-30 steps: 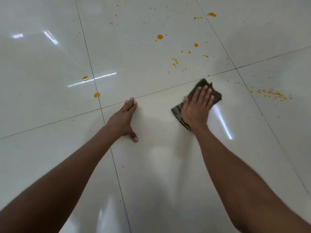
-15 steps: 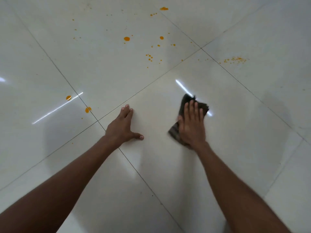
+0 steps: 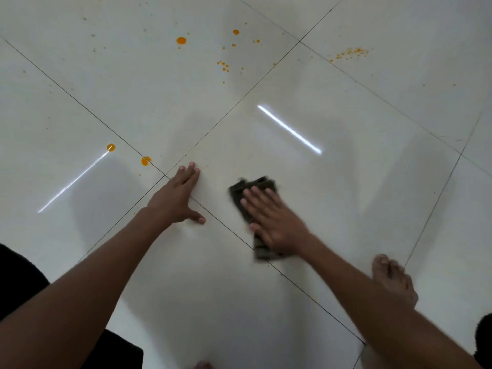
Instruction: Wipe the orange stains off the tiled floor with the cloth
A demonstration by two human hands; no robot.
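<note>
Left hand: the left hand lies flat on the glossy white tiled floor, fingers straight and together, thumb spread to the side, across a grout crossing; it holds nothing.
Right hand: the right hand, blurred, presses flat on the dark, crumpled cloth with straight fingers; whether the thumb hooks the cloth edge cannot be told.
Cloth: on the floor just right of the left hand, apart from it; its far end shows past the fingertips and its near end beside the wrist.
Orange stains: two round orange drops lie left and far of the left hand, one close to a grout line; a larger orange drop and scattered orange specks lie on the far tile; a smear of fine orange specks sits far right. All are apart from the cloth.
Foot: a bare foot rests on the floor at near right, beside the right forearm.
Reflections: two bright light streaks show on the tiles.
</note>
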